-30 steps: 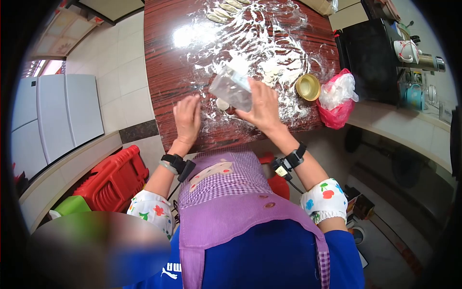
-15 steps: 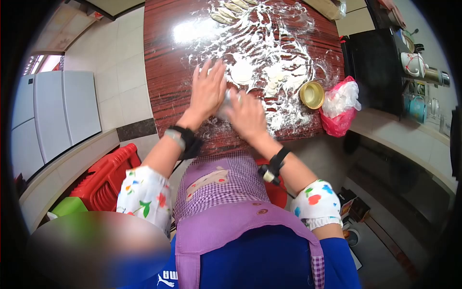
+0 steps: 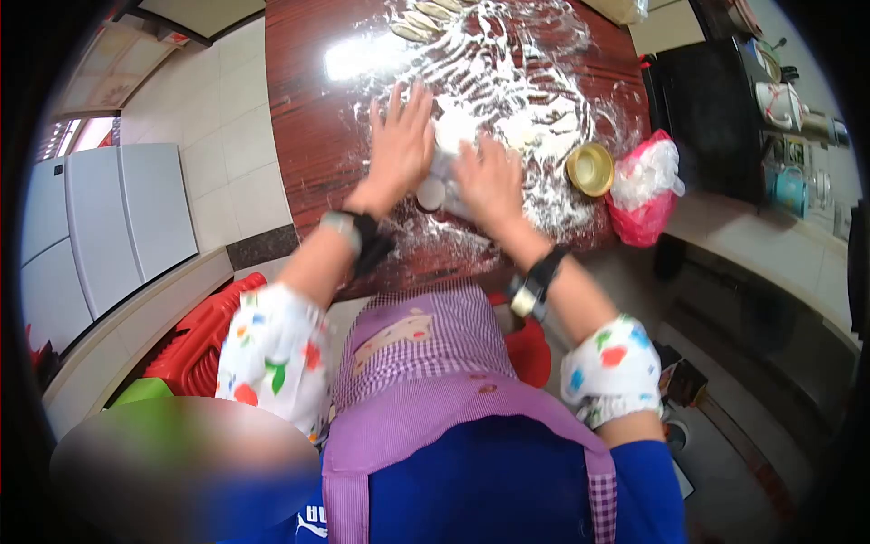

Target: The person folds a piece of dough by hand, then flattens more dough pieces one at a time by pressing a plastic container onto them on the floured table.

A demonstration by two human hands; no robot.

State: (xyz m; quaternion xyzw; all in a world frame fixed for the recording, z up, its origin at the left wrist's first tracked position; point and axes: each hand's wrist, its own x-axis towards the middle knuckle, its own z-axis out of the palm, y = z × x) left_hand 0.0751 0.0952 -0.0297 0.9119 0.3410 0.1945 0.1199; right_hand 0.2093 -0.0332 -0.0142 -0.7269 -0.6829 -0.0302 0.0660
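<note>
My left hand (image 3: 401, 140) lies on the floured table with its fingers spread and holds nothing. Beside it on the right, my right hand (image 3: 491, 181) is blurred, its fingers bent down over a pale object; its grip is too smeared to tell. A small round pale piece (image 3: 431, 193) sits between the two wrists. Just beyond my hands lies a flat white dough round (image 3: 456, 130). More pale dough (image 3: 544, 134) rests in the flour farther right.
A brass-coloured tin (image 3: 590, 170) stands near the table's right edge, beside a pink and white plastic bag (image 3: 645, 190). Several filled dough pieces (image 3: 426, 18) lie at the far side of the wooden table (image 3: 308, 109). Red stools (image 3: 195, 340) are at the lower left.
My right hand has moved right and slightly forward, away from my left hand. My left hand has shifted slightly forward. The round pale piece between the wrists now shows clearly.
</note>
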